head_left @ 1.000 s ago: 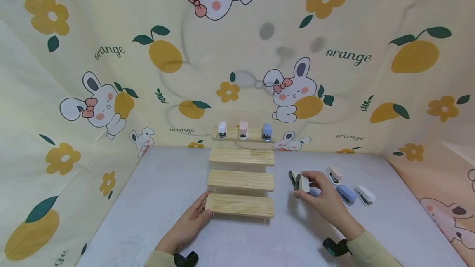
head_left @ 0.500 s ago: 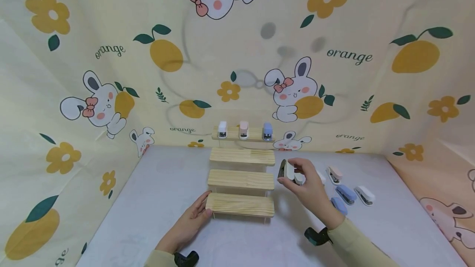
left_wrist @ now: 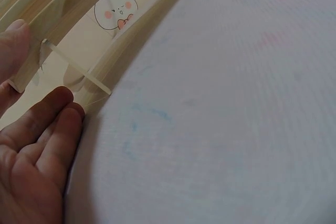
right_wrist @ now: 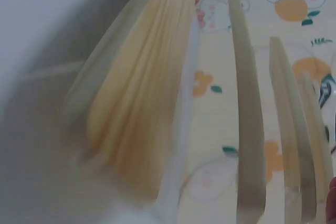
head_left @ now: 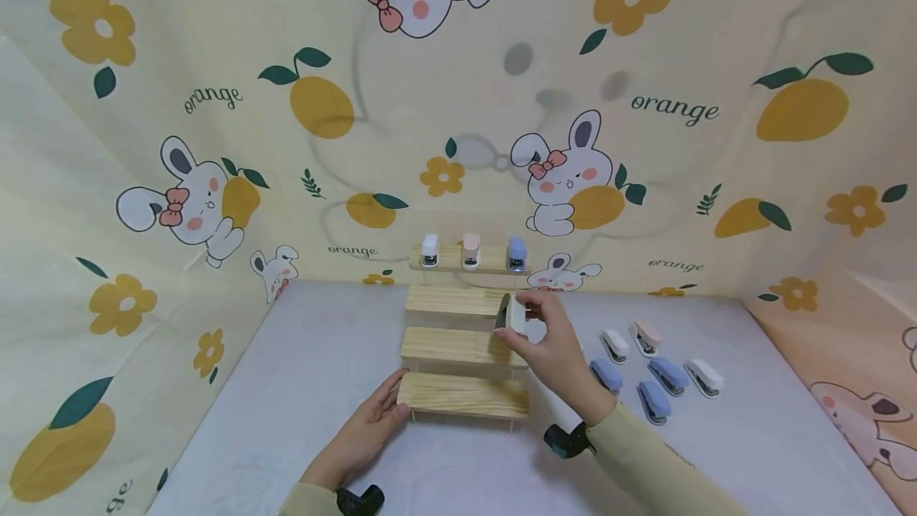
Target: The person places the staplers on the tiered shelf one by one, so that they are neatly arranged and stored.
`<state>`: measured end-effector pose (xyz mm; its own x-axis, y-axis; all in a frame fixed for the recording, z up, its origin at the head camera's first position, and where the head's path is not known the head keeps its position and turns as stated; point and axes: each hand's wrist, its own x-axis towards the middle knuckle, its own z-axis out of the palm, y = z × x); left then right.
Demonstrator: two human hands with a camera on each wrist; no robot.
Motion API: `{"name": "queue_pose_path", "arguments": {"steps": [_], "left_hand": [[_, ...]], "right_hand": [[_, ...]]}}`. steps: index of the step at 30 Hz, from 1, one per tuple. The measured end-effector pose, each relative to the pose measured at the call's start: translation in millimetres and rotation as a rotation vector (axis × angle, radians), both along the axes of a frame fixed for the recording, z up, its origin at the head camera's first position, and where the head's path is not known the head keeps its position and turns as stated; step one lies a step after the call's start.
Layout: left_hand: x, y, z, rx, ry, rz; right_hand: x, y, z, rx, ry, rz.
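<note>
My right hand (head_left: 555,349) holds a whitish mini stapler (head_left: 514,317) with a dark underside between thumb and fingers. It is tilted above the right end of the middle steps of a wooden tiered stand (head_left: 458,398). With the thumb at its front edge, my left hand (head_left: 368,424) grips the left end of the lowest step; the left wrist view shows the thumb on the board and the other fingers (left_wrist: 55,145) lower beside it. On the top step stand a white stapler (head_left: 429,251), a pink stapler (head_left: 470,252) and a blue stapler (head_left: 517,254).
Right of the stand, several staplers lie on the table (head_left: 716,460): a pink one (head_left: 647,337), two white ones, such as the outermost white stapler (head_left: 705,378), and blue ones, such as the nearest blue stapler (head_left: 655,402). A printed cloth (head_left: 458,86) hangs behind.
My right hand has carried the whitish stapler leftward and up, from beside the stand to above its right end. My left hand has stayed at the lowest step.
</note>
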<state>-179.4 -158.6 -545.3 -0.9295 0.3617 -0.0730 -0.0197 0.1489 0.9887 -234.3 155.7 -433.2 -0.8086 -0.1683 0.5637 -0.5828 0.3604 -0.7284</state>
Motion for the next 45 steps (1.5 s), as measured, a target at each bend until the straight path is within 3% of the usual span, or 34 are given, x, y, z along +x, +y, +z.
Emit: {"name": "queue_pose_path", "arguments": {"steps": [6,20,26,38,45], "left_hand": [[0.8,0.1,-2.1,0.007,-0.007,0.004],[2.1,-0.4,-0.7,0.017,-0.002,-0.001],[0.7,-1.0,0.0,0.017,0.007,-0.009],[1.7,0.4,0.6,0.004,-0.010,-0.007],[0.4,-1.2,1.5,0.025,0.015,-0.025]], "right_hand": [[-3.7,-26,1.2,-0.024,-0.074,0.025],[-22.2,-77,10.2,-0.031,-0.124,0.034],[-30.7,-89,11.8,-0.017,-0.177,0.042],[-42.7,-107,13.5,0.071,-0.164,0.016],[-45.4,-110,15.4,0.101,-0.183,0.033]]}}
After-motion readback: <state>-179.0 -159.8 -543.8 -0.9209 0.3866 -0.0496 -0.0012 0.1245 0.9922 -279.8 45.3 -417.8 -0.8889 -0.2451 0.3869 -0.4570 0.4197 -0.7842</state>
